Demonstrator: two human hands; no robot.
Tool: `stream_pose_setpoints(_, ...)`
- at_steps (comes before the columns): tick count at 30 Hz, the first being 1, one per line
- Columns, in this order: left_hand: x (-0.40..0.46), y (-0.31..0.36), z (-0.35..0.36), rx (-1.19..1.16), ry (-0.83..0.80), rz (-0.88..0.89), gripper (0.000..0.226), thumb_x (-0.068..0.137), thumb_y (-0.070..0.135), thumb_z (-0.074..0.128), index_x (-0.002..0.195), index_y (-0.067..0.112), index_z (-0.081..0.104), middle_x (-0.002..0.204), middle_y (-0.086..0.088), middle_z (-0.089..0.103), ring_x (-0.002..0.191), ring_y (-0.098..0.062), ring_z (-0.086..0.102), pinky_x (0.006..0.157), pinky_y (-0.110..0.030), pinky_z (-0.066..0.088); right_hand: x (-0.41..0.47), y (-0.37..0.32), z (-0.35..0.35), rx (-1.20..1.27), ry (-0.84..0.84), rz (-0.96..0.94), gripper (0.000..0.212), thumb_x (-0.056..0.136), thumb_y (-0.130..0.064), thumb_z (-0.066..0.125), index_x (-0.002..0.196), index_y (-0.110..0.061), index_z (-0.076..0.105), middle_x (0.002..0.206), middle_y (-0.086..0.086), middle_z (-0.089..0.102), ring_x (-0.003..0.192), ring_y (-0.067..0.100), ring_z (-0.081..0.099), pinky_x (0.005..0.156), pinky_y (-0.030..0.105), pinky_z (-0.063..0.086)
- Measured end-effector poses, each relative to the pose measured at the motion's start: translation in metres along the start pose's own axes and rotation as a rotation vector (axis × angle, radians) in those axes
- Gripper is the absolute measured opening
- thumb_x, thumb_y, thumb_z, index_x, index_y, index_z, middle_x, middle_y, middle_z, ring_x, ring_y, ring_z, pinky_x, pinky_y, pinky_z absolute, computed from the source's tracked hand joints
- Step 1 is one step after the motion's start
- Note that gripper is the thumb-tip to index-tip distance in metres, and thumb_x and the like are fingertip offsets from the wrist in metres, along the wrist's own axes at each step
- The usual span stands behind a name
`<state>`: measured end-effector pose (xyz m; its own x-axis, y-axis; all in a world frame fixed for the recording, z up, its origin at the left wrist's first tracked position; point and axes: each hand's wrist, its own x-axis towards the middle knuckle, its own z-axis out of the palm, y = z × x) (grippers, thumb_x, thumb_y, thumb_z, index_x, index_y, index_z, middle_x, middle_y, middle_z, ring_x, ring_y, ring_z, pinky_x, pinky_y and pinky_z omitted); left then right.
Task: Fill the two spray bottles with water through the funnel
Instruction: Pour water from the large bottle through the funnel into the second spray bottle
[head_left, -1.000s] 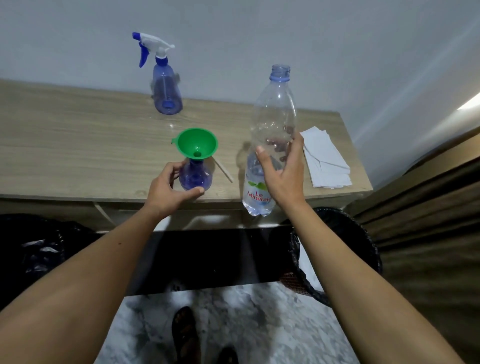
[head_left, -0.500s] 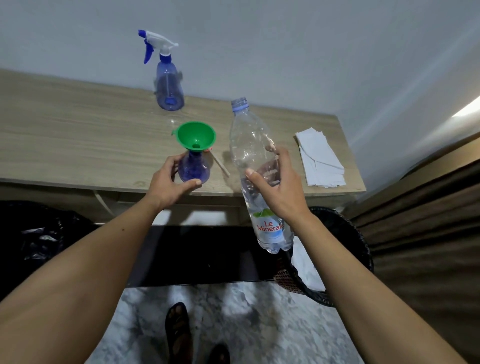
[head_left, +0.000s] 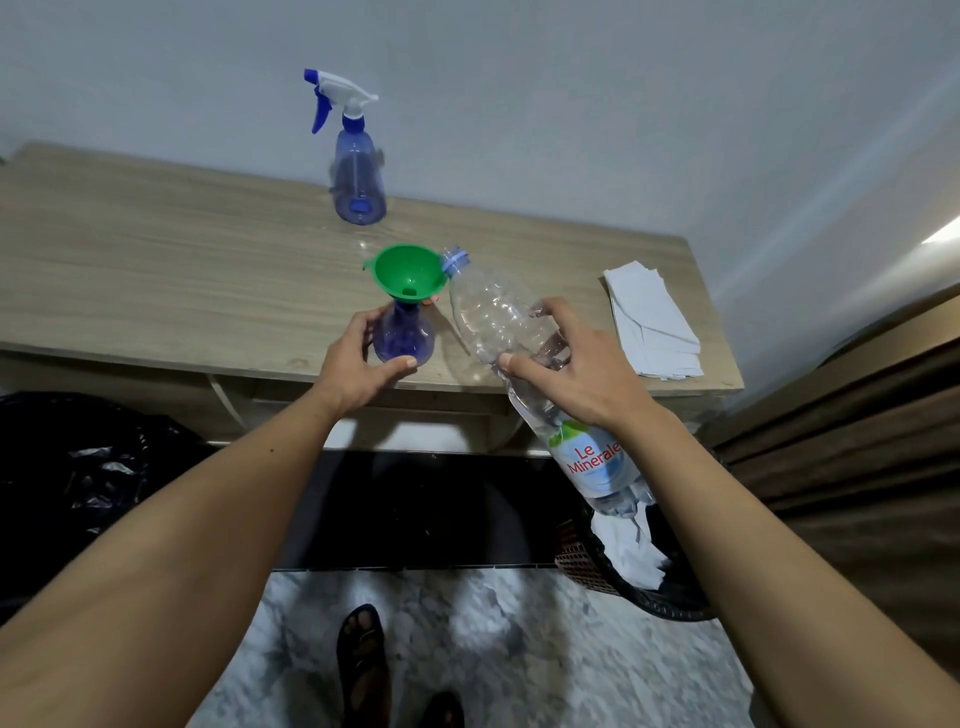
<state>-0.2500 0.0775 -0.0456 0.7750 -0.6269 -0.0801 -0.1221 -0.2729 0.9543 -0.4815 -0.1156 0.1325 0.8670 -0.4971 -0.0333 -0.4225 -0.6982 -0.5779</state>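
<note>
The left hand (head_left: 363, 366) curls around the round blue spray bottle (head_left: 404, 338) at the front edge of the table (head_left: 156, 291), thumb and fingers pressing its belly. This bottle looks light and could tip, so a low hold suits it. The green funnel (head_left: 408, 273) sits in its neck. The right hand (head_left: 576, 371) wraps the water bottle (head_left: 498, 322) mid-body, tilted, its mouth at the funnel rim. The thin plastic probably dents under a hard squeeze.

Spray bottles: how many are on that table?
2. One spray bottle with its trigger top stands near the wall; the other, topped by the green funnel, is steadied by the left hand.
</note>
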Motion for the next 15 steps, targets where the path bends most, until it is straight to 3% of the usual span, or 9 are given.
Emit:
stream_pose_setpoints(5, 0.002, 0.001, -0.001, 0.018, 0.006, -0.002, 0.095, 0.056, 0.059, 0.092, 0.139, 0.042, 0.049, 0.142, 0.002, 0.065, 0.132, -0.016, 0.063, 0.119, -0.04, 0.048, 0.002, -0.004, -0.003, -0.085, -0.027, -0.007, 0.061, 0.084, -0.064, 0.075, 0.133, -0.037, 0.049, 0.084, -0.006, 0.069, 0.084, 0.02, 0.068, 0.086, 0.046, 0.058)
stream_pose_setpoints(10, 0.001, 0.002, 0.0, 0.047, 0.019, -0.005, 0.083, 0.074, 0.029, 0.099, 0.139, 0.039, 0.048, 0.142, 0.0, 0.064, 0.133, -0.019, 0.062, 0.12, -0.041, 0.046, 0.006, -0.005, -0.008, -0.148, -0.052, 0.003, 0.061, 0.081, -0.069, 0.072, 0.129, -0.043, 0.046, 0.089, -0.004, 0.071, 0.088, 0.026, 0.068, 0.088, 0.048, 0.058)
stream_pose_setpoints(15, 0.001, 0.002, 0.0, 0.059, 0.023, -0.01, 0.086, 0.074, 0.03, 0.099, 0.144, 0.033, 0.05, 0.143, 0.0, 0.064, 0.134, -0.019, 0.061, 0.12, -0.043, 0.047, 0.009, -0.009, -0.014, -0.197, -0.071, -0.013, 0.065, 0.081, -0.07, 0.071, 0.133, -0.04, 0.046, 0.093, -0.003, 0.07, 0.092, 0.027, 0.068, 0.089, 0.047, 0.057)
